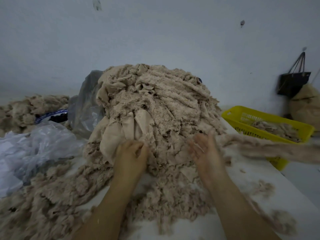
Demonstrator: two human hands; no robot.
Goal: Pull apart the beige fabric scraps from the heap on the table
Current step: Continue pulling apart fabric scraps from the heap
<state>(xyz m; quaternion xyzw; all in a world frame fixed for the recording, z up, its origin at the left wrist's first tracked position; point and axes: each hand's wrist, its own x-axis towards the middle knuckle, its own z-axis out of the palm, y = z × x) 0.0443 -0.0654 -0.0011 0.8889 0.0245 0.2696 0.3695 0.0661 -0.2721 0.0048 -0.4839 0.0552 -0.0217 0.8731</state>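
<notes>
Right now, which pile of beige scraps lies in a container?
The small pile in the yellow basket; the central heap and far-left pile lie loose.

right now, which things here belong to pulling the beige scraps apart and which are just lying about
In the job: heap of beige scraps; left hand gripping scraps at its front; right hand, open and blurred; yellow basket, holding some scraps.
Lying about: clear plastic bags on the left; black bag hanging on the wall.
</notes>
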